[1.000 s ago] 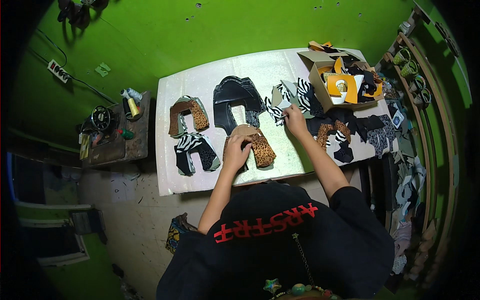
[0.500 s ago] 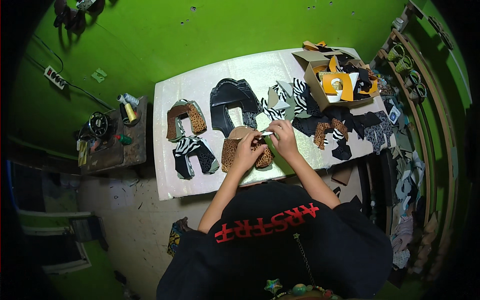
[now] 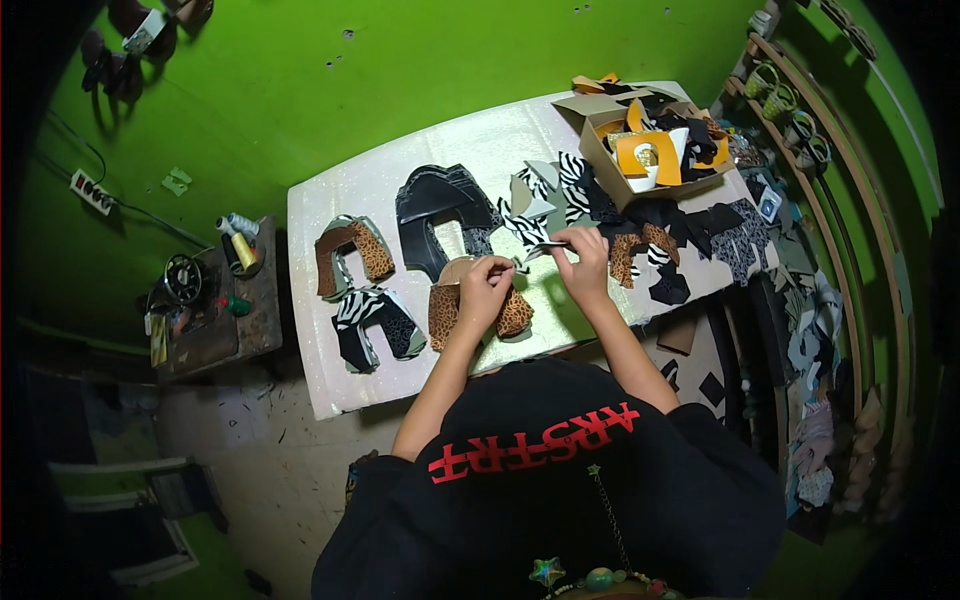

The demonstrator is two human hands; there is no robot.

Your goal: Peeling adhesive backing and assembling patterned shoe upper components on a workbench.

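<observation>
My left hand [image 3: 486, 292] is closed in a pinch, with a small pale-and-dark scrap [image 3: 521, 266] at its fingertips. To its right, my right hand [image 3: 586, 266] grips a thin dark-and-white material piece [image 3: 544, 248] between thumb and fingers. Both hands hover above the table's near side. Under the left hand lies a U-shaped stack of leopard-print pieces [image 3: 515, 316], partly covered by the hand. Beyond it sits a stack of black U-shaped pieces [image 3: 430, 205]. Further left are a brown and leopard-print stack [image 3: 372, 250] and a zebra-print and black stack [image 3: 365, 308].
Zebra, black and olive scraps [image 3: 575, 190] spread across the right half of the white table [image 3: 340, 180]. A cardboard box [image 3: 607, 165] full of offcuts stands at the back right. A sewing machine table [image 3: 225, 330] is at the left, and a wooden rack [image 3: 850, 200] lines the right.
My hands have drawn apart; the right now holds its material piece away from the left. The whole view has shifted slightly.
</observation>
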